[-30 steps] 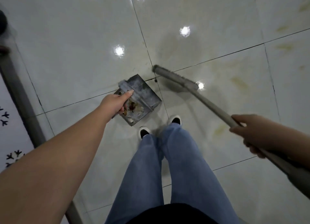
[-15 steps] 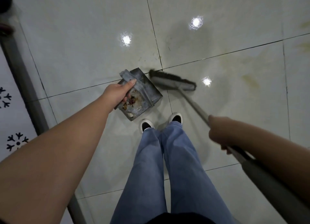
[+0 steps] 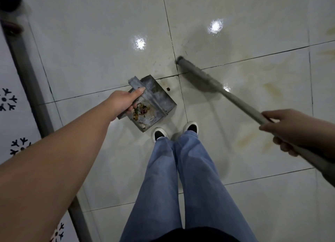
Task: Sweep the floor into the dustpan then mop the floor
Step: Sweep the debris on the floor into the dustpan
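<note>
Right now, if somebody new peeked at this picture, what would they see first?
Probably the grey dustpan in the middle of the shiny tiled floor, with colourful scraps inside, held by the left hand. Next, the broom reaching in from the right, its handle gripped by the right hand. A small dark crumb lies between dustpan and broom.
</note>
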Action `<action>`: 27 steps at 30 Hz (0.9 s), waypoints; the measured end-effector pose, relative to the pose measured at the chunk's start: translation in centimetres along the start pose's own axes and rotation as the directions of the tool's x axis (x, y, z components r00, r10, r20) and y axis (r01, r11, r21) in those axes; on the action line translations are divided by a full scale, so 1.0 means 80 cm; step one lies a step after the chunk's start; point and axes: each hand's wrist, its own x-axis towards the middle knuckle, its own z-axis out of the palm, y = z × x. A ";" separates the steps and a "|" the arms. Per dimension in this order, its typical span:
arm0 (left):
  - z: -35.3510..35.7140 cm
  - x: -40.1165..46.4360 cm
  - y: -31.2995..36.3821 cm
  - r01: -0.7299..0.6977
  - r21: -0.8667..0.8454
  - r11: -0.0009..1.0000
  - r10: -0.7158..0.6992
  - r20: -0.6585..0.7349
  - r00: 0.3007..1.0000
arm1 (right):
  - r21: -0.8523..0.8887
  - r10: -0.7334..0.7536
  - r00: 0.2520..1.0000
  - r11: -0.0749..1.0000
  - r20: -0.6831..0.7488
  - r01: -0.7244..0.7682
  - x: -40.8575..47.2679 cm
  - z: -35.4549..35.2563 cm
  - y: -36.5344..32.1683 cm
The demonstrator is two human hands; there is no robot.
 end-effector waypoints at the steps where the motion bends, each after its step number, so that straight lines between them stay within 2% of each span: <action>1: 0.001 -0.001 0.001 -0.002 0.000 1.000 0.002 -0.005 1.000 | -0.044 -0.009 0.999 0.999 -0.035 0.008 0.009 -0.003 -0.001; 5: 0.010 -0.005 -0.004 0.018 0.005 1.000 -0.018 0.017 1.000 | -0.223 -0.033 0.992 0.975 -0.123 0.004 0.036 -0.003 -0.003; 8: 0.016 -0.006 -0.009 0.010 -0.035 0.999 -0.010 -0.002 1.000 | -0.411 -0.072 0.988 0.912 -0.137 0.010 0.040 0.014 0.000; 12: 0.015 -0.007 -0.019 0.031 -0.074 0.997 -0.031 0.002 1.000 | -0.531 -0.040 0.999 0.846 0.014 0.041 0.024 0.057 -0.001; 15: 0.017 -0.008 -0.023 0.031 -0.092 0.995 -0.031 0.007 1.000 | -0.600 -0.092 0.981 0.780 0.171 0.177 0.008 0.099 -0.002; 17: 0.017 -0.009 -0.024 0.021 -0.090 0.996 -0.022 -0.009 1.000 | -0.584 -0.111 0.959 0.773 0.262 0.249 0.001 0.113 -0.005; 20: 0.013 -0.009 -0.026 0.016 -0.086 0.996 -0.017 -0.010 1.000 | -0.401 -0.057 0.951 0.898 0.303 0.181 -0.010 0.102 -0.008; 22: 0.008 -0.009 -0.031 0.022 -0.073 0.997 -0.022 -0.003 1.000 | -0.315 -0.036 0.956 0.940 0.292 0.132 -0.023 0.091 -0.003; 27: -0.003 -0.014 -0.048 0.050 -0.013 0.999 -0.050 0.032 0.998 | -0.387 -0.059 0.985 0.914 0.165 0.119 -0.034 0.077 0.011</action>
